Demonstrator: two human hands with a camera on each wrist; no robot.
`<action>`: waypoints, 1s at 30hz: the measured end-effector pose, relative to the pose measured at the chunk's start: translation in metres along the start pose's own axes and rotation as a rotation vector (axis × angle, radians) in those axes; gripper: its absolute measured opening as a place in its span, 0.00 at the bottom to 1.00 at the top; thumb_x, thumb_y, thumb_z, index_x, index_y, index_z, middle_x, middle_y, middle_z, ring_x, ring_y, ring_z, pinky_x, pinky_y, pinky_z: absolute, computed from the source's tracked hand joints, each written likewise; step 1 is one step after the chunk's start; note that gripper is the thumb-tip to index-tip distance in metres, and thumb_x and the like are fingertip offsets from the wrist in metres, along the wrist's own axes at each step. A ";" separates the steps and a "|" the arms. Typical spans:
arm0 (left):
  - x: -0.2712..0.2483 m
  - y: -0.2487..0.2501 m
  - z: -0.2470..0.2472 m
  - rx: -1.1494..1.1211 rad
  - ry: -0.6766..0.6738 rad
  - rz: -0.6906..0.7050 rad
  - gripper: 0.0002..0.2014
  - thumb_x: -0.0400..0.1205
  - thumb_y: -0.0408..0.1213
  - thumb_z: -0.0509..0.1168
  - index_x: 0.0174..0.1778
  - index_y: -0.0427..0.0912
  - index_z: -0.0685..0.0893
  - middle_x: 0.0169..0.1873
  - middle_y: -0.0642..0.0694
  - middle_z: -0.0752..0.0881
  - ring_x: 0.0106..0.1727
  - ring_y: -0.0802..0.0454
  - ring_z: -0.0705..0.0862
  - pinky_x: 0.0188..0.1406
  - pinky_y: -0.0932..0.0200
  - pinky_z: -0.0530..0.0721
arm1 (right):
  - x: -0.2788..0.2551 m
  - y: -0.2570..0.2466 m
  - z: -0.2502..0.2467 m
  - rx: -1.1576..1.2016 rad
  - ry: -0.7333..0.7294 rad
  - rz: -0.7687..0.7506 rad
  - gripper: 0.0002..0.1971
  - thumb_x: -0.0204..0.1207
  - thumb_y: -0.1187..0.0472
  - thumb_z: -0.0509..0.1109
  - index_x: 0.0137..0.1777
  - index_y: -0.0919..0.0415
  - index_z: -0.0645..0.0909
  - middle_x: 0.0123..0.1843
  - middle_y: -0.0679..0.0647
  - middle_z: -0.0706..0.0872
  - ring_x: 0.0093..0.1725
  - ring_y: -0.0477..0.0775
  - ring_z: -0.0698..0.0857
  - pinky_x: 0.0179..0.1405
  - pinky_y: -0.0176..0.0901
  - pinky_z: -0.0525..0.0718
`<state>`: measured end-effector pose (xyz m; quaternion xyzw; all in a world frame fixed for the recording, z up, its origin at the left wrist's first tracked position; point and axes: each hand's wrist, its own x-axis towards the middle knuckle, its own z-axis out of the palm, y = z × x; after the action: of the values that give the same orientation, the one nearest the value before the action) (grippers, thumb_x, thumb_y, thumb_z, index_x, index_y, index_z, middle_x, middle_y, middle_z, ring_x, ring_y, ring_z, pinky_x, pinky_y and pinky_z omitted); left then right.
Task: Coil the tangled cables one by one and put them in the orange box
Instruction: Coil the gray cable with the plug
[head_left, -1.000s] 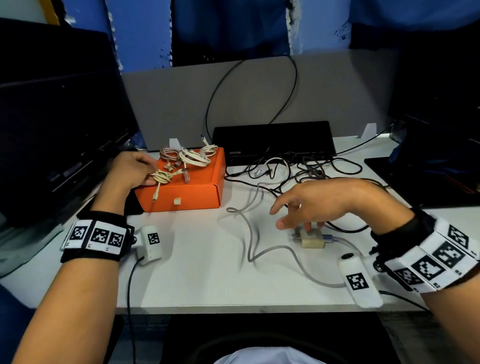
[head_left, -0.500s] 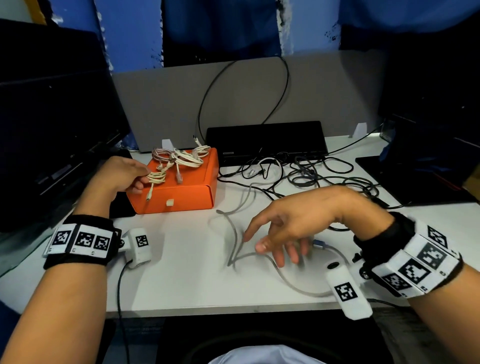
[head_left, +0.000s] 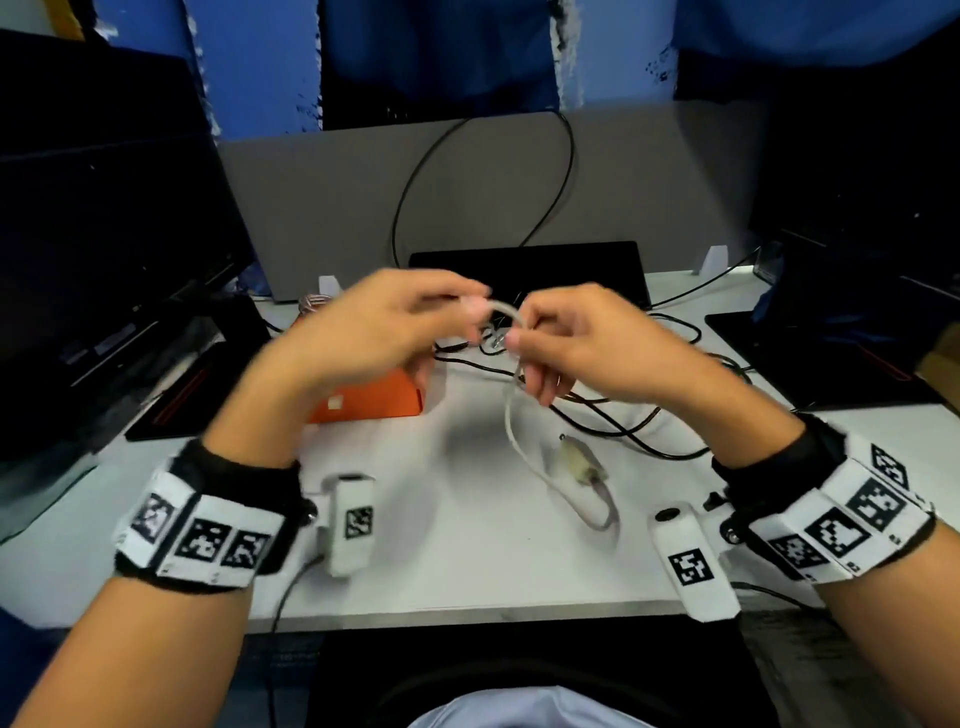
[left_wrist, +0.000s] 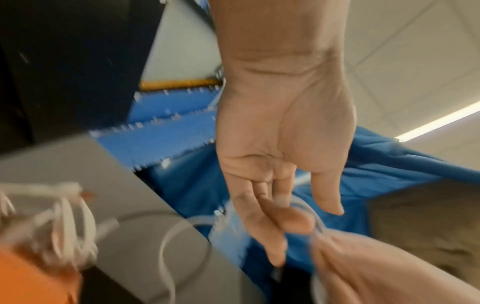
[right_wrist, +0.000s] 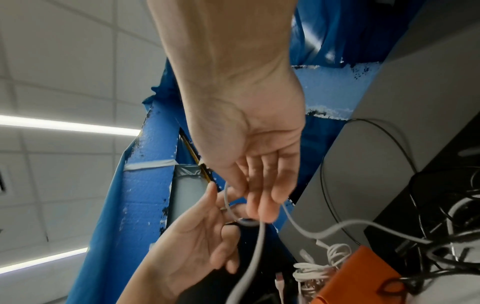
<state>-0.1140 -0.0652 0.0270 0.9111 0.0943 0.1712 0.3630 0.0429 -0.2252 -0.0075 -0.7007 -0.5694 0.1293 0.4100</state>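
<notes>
White and cluttered, the surface (head_left: 467, 545) sits in front of a grey partition and blue wall. A second ago the grey cable (head_left: 511, 415) lay sprawled flat, with the right hand (head_left: 582, 348) reaching down to its beige plug block (head_left: 575, 462) and the left hand (head_left: 363, 332) over at the orange box (head_left: 384, 402). Now both hands are raised together above the surface: the right pinches the cable between thumb and fingers, and the left has its fingers curled on the cable's arched end, though blur hides the exact grip. The rest hangs down to the plug block, which lies on the surface below. That suggests winding of this cable is just starting. The orange box, behind the left hand, already carries white coiled cables (right_wrist: 319, 265) on top. Beyond it, a tangle of black cables (head_left: 623, 415) lies just beside the hanging strand and could snag it as the loops are drawn up.
</notes>
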 end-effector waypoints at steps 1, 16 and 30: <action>0.002 0.005 0.017 -0.024 -0.053 0.049 0.15 0.86 0.48 0.69 0.68 0.52 0.84 0.48 0.49 0.91 0.32 0.50 0.88 0.33 0.58 0.87 | 0.001 -0.001 -0.004 0.098 0.076 0.007 0.10 0.89 0.61 0.68 0.45 0.63 0.80 0.34 0.60 0.92 0.32 0.63 0.92 0.34 0.52 0.87; 0.015 -0.006 0.048 0.000 0.259 0.074 0.22 0.83 0.56 0.70 0.71 0.53 0.80 0.50 0.55 0.88 0.43 0.52 0.89 0.52 0.41 0.89 | -0.005 -0.011 -0.046 0.449 0.391 -0.070 0.10 0.92 0.58 0.62 0.47 0.58 0.75 0.42 0.63 0.94 0.35 0.62 0.92 0.34 0.46 0.87; 0.007 0.000 0.077 -0.380 -0.458 0.100 0.04 0.88 0.27 0.65 0.57 0.30 0.80 0.59 0.33 0.90 0.64 0.38 0.88 0.73 0.49 0.81 | -0.008 -0.017 -0.051 0.768 0.389 -0.082 0.09 0.95 0.58 0.54 0.54 0.59 0.72 0.54 0.64 0.95 0.54 0.63 0.95 0.45 0.44 0.92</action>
<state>-0.0780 -0.1117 -0.0239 0.8452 -0.0686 -0.0065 0.5300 0.0617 -0.2540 0.0354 -0.4853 -0.4193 0.1809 0.7456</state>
